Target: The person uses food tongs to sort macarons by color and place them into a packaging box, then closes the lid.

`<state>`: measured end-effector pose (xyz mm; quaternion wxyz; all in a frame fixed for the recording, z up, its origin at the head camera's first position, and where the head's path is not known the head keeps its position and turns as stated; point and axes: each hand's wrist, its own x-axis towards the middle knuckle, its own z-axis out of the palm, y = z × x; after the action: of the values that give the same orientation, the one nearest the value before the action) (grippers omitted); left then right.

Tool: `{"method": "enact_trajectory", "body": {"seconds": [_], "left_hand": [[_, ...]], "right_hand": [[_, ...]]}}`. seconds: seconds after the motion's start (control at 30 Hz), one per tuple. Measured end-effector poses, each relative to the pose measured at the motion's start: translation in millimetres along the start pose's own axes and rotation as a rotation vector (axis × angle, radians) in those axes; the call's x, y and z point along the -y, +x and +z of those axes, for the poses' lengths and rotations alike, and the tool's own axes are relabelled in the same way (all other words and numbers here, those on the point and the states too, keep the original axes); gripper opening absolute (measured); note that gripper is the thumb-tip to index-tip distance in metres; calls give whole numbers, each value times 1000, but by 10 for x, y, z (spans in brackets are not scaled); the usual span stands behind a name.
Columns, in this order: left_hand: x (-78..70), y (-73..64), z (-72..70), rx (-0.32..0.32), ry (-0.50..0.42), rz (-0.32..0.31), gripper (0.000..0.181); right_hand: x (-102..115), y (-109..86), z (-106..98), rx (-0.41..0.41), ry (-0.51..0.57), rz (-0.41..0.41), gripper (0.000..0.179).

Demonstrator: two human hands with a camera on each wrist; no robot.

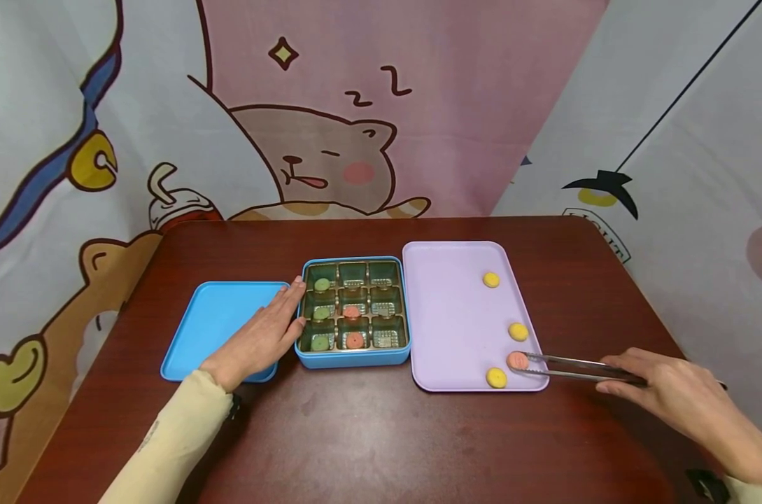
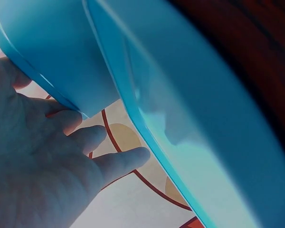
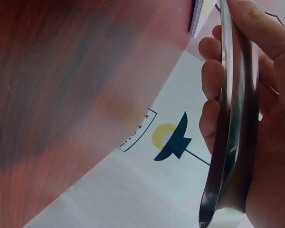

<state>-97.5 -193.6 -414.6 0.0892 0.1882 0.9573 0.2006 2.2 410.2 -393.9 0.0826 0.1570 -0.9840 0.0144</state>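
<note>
My right hand grips metal tongs, also seen in the right wrist view. The tips of the tongs stand on either side of a pink round cookie-like piece at the front right of the lilac tray. With straight fingers, my left hand rests against the left side of a blue box. Inside is a gold divided insert. Green pieces lie in its left column, and pink pieces in the middle column's centre and front compartments.
Yellow round pieces lie along the right part of the lilac tray. A flat blue lid lies left of the box, partly under my left hand and forearm. The brown table ends at a cartoon-printed curtain.
</note>
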Motion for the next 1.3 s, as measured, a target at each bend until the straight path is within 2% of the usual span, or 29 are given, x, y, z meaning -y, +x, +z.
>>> {"method": "enact_trajectory", "body": {"seconds": [0.33,0.67,0.93,1.3], "left_hand": [[8,-16,-8,-5,-2,5,69],[2,-21,-7,-8,-8,3,69],[-5,-12,-10,-8,-11,1,69],[-6,-2,-6,1,-15,2,69]], "right_hand": [[14,49,-40,-60,4,-18,40],[49,147,-89,-171,68,-95,39],[164,276,-133,-167,84,-84,42],[306,481,-174,-204,138,-141,42]]}}
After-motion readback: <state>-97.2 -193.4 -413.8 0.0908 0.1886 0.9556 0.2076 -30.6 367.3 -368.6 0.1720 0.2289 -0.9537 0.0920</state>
